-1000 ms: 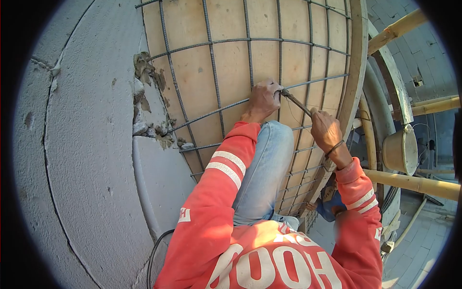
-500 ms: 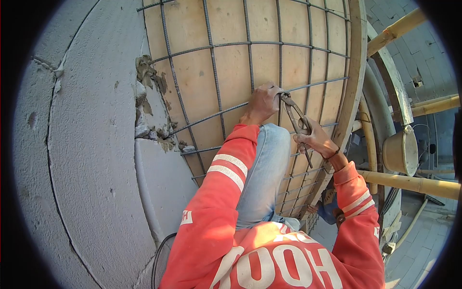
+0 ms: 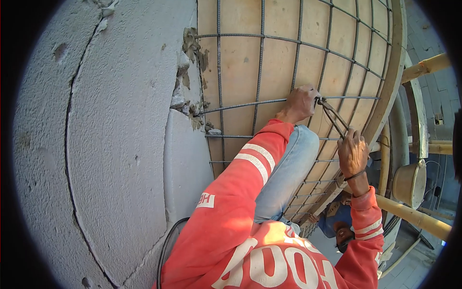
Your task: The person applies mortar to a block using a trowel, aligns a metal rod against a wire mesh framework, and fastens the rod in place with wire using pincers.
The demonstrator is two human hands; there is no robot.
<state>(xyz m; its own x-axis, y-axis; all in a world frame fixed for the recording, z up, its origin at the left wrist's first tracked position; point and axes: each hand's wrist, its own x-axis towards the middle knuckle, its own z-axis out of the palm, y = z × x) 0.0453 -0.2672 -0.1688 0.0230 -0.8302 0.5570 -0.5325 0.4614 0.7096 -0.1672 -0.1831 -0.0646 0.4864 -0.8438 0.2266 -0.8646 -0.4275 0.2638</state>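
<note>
My right hand [image 3: 353, 151] is closed round the handles of metal end-cutting pincers [image 3: 335, 118], its back turned toward me. The jaws of the pincers meet a bar crossing in the rebar mesh [image 3: 260, 72], right by my left hand [image 3: 303, 103]. That left hand is closed against the mesh at the same crossing, and its fingertips are hidden, so what they pinch cannot be made out. Behind the mesh lies a tan plywood panel [image 3: 236, 55]. My knee in blue jeans [image 3: 288, 166] is bent just below my hands.
A pale block wall [image 3: 120, 144] with broken mortar edges fills the left. A wooden beam [image 3: 392, 77] borders the panel. Bamboo poles [image 3: 416, 221] and a hanging bucket [image 3: 410, 185] are at right. Below, another person [image 3: 337, 219] in blue is partly visible.
The view has shifted, so the mesh appears farther right. My right hand has turned over, swinging the pincers' handles outward to the right. My left hand stays at the bar crossing.
</note>
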